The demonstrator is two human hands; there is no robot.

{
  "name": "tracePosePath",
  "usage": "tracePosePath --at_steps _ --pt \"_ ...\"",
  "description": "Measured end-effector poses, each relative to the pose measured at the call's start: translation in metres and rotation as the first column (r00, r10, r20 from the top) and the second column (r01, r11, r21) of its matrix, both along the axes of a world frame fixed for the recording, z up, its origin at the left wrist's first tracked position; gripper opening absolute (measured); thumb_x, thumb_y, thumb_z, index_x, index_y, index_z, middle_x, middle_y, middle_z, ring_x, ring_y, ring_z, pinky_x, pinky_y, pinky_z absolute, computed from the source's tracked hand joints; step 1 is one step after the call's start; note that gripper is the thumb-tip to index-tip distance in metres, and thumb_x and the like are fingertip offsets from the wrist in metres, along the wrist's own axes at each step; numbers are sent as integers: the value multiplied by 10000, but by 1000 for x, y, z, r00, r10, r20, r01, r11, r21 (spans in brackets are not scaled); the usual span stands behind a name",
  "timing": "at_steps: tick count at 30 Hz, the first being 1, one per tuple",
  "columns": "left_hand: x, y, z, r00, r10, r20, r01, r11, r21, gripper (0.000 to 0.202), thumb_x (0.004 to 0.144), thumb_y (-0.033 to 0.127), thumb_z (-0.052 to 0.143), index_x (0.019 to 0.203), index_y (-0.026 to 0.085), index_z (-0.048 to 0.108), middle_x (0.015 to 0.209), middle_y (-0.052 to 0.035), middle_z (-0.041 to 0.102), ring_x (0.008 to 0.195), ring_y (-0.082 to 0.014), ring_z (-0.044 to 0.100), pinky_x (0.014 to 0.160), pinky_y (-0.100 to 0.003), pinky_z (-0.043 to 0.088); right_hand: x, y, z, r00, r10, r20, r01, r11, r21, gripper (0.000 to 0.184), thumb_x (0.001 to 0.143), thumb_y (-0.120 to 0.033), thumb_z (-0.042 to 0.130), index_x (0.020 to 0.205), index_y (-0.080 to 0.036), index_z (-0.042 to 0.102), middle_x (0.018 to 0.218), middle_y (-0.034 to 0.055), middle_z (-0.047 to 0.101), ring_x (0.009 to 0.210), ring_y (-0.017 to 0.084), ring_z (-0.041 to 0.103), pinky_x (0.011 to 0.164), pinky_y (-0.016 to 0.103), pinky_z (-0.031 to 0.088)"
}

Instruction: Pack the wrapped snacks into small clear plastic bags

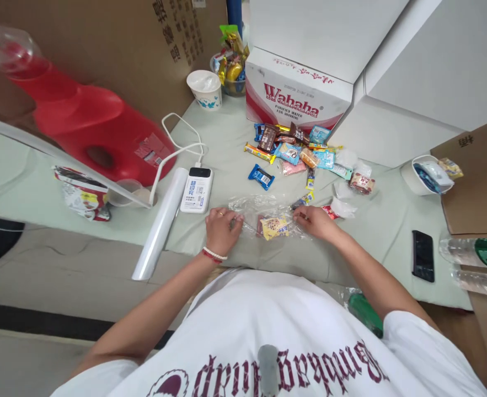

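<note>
A clear plastic bag (263,212) lies on the pale green cloth near the table's front edge, with a few wrapped snacks (273,227) inside it. My left hand (220,229) pinches the bag's left end with its fingers closed. My right hand (315,221) grips the bag's right end, fingers closed too. Just beyond the bag lies a pile of several wrapped snacks (296,151), with a blue packet (261,176) a little apart on its left.
A white power bank (197,189) with a cable and a white tube (160,225) lie left of my hands. A red jug (90,129), a paper cup (205,89), a Wahaha box (296,91), a white bowl (427,176), a black phone (423,255) and bottles (475,251) surround the area.
</note>
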State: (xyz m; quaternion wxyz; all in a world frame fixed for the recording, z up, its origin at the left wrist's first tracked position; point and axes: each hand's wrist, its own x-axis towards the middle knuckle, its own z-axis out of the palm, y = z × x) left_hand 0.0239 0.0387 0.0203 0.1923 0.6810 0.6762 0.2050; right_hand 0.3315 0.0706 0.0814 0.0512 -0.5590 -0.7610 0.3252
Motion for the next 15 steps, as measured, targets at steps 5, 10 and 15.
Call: tracePosePath --at_steps 5,10,15 --pt "21 1 -7 975 214 -59 -213 977 22 462 869 454 638 1221 155 650 1293 -198 620 1255 -394 517 1047 -548 427 -38 49 1 963 60 262 -115 973 200 331 1010 -365 553 1241 -176 697 1138 140 716 1152 289 576 944 361 456" --pt "32 -4 -8 980 196 -42 -192 979 73 858 843 520 669 1535 100 386 1501 -256 499 1428 -426 404 1166 -569 323 -82 81 -8 897 208 390 -239 970 33 374 923 -282 673 1268 -138 677 1148 180 716 1175 334 563 973 399 446" --pt "40 2 -16 974 219 -61 -218 976 22 995 788 480 723 1580 50 301 1512 -288 490 1445 -442 400 1185 -593 300 -79 66 6 911 340 232 -367 927 83 259 990 -144 508 1118 -162 732 1024 100 726 1009 229 630 872 292 432"
